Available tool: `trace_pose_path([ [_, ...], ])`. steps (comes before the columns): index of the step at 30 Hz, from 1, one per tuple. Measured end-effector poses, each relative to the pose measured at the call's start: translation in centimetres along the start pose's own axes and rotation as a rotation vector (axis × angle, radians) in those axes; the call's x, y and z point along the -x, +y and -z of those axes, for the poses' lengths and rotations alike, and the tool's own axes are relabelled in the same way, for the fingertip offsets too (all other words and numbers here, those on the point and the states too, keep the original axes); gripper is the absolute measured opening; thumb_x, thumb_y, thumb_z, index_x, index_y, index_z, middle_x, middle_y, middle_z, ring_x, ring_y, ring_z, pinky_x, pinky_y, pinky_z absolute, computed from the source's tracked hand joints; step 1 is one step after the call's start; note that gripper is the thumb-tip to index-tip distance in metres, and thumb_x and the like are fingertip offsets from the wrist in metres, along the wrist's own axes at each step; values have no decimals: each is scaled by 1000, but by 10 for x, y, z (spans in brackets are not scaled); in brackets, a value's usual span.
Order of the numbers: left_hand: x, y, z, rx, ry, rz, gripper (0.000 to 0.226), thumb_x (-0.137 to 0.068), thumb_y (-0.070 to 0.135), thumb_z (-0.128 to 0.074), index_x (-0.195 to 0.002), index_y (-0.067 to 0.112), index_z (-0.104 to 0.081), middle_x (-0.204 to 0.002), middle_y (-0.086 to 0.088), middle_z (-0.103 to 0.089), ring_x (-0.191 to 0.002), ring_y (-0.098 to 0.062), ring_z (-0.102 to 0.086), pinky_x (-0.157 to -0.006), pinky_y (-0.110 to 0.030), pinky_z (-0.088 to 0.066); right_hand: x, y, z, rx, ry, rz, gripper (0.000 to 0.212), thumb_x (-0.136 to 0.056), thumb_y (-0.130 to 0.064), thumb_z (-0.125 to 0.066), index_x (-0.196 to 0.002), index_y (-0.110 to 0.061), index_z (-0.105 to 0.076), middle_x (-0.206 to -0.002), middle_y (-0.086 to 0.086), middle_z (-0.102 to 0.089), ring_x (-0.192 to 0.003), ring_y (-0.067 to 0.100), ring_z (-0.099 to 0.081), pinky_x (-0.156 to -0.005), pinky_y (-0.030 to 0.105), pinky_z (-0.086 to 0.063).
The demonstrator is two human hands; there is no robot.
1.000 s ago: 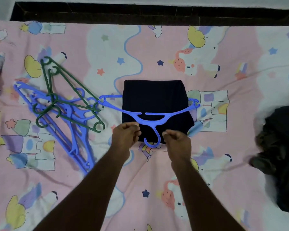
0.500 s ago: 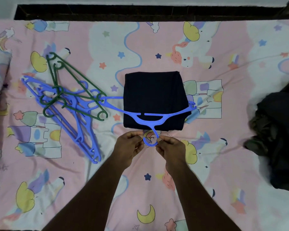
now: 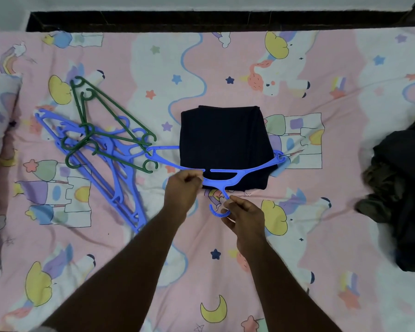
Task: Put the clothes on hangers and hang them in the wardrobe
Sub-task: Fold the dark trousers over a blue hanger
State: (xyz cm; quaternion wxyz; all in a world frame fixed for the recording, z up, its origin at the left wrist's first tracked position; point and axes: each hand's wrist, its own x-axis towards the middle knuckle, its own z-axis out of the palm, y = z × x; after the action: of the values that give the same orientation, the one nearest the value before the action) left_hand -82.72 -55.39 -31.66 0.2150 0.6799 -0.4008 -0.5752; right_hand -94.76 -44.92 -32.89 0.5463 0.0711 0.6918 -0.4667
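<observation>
Blue plastic hanger [image 3: 228, 174] w/ curved hook lies over folded dark cloth [image 3: 224, 144]; left hand [image 3: 182, 188] grips its shoulder, right hand [image 3: 243, 213] pinches hook.

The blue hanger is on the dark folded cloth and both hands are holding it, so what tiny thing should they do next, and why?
Probably lift the blue hanger a little. The left hand pinches its shoulder and the right hand pinches its hook, and the folded dark garment looks threaded over its bar, so raising it should let the cloth hang free.
</observation>
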Motion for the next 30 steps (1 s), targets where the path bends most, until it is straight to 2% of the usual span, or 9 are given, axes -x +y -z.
trace_pose_path([
  [3, -31, 33, -8, 58, -112, -32, 20, -97, 9, -60, -113, 16, -70, -100, -5, -74, -88, -17, -71, -79, -28, -57, -1, -2, -2, -53, -24, -10, 13, -88, 1, -69, -99, -3, -74, -85, 19, -74, -74, 25, -70, -67, 33, -60],
  [6, -58, 63, -17, 326, -230, 132, 21, -101, 20, -58, -119, 14, -65, -115, -7, -72, -97, -18, -73, -77, -27, -58, -1, -1, 0, -78, -32, -11, 12, -89, 0, -70, -100, -1, -73, -88, 23, -73, -76, 28, -70, -70, 35, -61],
  [10, -95, 85, -18, 527, -391, 334, 53, -103, 51, -45, -124, 5, -62, -118, -13, -72, -102, -26, -73, -81, -35, -59, -5, 1, 1, -98, -45, -21, 12, -90, -2, -69, -102, -1, -73, -88, 23, -73, -77, 28, -69, -76, 40, -61],
  [13, -120, 92, -21, 515, -467, 382, 74, -99, 65, -38, -124, -1, -61, -118, -18, -72, -105, -32, -72, -85, -39, -60, -10, 2, -1, -149, -58, -37, 12, -92, 0, -67, -102, 0, -73, -83, 22, -70, -74, 28, -66, -78, 41, -61],
  [16, -136, 95, -32, 444, -496, 394, 82, -96, 70, -38, -124, -4, -60, -119, -22, -70, -106, -34, -71, -86, -42, -60, -13, 4, -1, -165, -47, -42, 11, -92, 0, -66, -100, 1, -73, -81, 20, -70, -72, 28, -65, -76, 41, -61],
  [21, -150, 90, -49, 315, -461, 383, 81, -98, 67, -39, -131, -5, -55, -127, -21, -66, -110, -31, -69, -89, -41, -60, -11, 13, 5, -161, 3, 3, 10, -90, 2, -67, -94, -3, -76, -79, 17, -73, -66, 23, -67, -66, 35, -60],
  [27, -158, 86, -55, 309, -455, 385, 79, -99, 65, -40, -132, -5, -55, -125, -21, -67, -108, -31, -70, -87, -40, -60, -4, 33, 15, -149, 50, -11, 13, -90, 3, -68, -96, -5, -76, -83, 18, -74, -66, 24, -69, -64, 33, -61],
  [30, -161, 84, -55, 306, -457, 376, 79, -98, 66, -40, -131, -5, -56, -124, -21, -67, -108, -31, -70, -85, -40, -61, 0, 48, 24, -107, 78, -42, 14, -90, 4, -67, -97, -4, -75, -84, 17, -74, -68, 25, -70, -67, 37, -62],
])
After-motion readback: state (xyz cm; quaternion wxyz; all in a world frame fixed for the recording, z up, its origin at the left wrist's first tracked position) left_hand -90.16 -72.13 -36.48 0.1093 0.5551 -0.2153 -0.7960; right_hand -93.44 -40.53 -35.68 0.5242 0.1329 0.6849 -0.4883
